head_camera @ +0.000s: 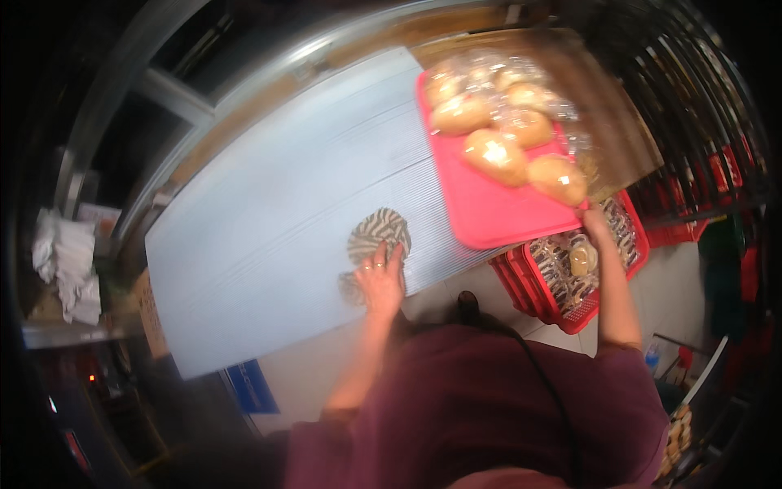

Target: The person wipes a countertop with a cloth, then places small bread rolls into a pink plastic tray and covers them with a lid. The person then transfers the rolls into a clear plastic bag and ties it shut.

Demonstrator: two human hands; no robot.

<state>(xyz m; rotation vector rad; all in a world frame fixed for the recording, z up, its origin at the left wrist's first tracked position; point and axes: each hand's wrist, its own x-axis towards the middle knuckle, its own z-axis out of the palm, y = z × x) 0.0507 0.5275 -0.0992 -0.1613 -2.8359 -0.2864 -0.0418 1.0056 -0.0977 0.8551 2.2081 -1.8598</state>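
My left hand (380, 281), with rings on it, presses a bunched zebra-striped cloth (379, 235) against a pale blue ribbed board (263, 226). Part of the cloth sticks out beneath the palm. At the near right corner of a pink-red plastic tray (489, 217), my right hand (597, 227) grips the rim. Several bread rolls in clear wrappers (495, 156) lie on the tray, mostly towards its far end. The tray overlaps the right end of the ribbed board. My right fingertips are partly hidden at the rim.
Below the tray, red plastic crates (574, 321) hold many small wrapped items. A brown wooden surface (623, 140) extends behind the tray, beside a dark barred rack (690, 122). Crumpled white paper or cloth (67, 266) lies far left. A metal-framed window (183, 101) borders the far side.
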